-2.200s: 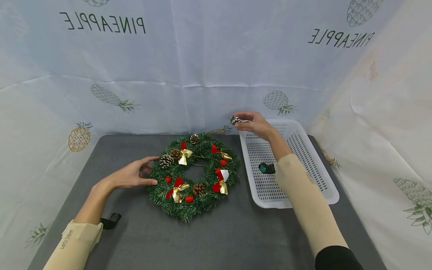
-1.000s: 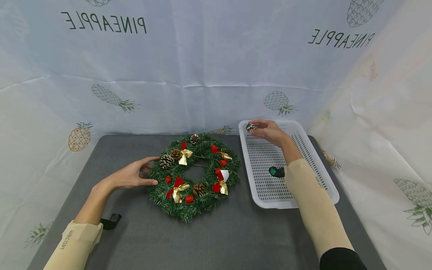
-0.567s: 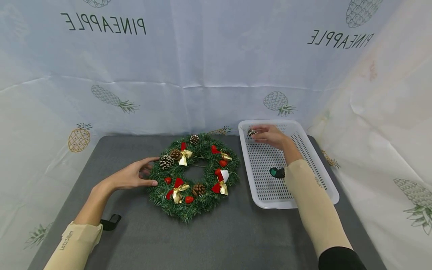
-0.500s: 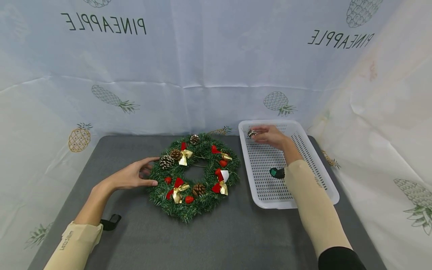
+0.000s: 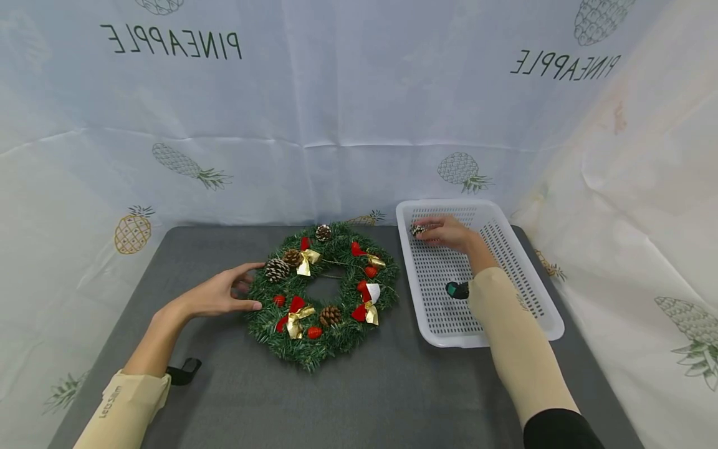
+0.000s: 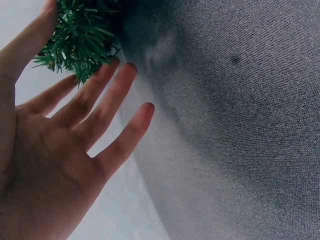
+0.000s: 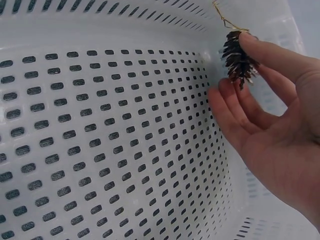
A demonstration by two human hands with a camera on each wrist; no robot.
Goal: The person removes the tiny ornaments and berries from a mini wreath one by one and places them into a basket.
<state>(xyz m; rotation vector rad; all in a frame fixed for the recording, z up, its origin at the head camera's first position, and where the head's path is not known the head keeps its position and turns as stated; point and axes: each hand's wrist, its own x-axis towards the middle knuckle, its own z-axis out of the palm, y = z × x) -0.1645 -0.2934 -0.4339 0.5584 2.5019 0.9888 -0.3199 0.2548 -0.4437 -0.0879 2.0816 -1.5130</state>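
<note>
Gray table holds a green wreath and white basket. The right hand has moved down into the basket, still pinching the pinecone, so it's almost dropped off. The left hand, fingers spread, rests against the wreath.

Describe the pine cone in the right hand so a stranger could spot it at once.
Look to the white perforated basket on the right of the grey table. At its far left corner, the right hand pinches a small dark pine cone with a thin gold wire loop. Unlike the wreath's cones, it sits in no greenery.
</note>
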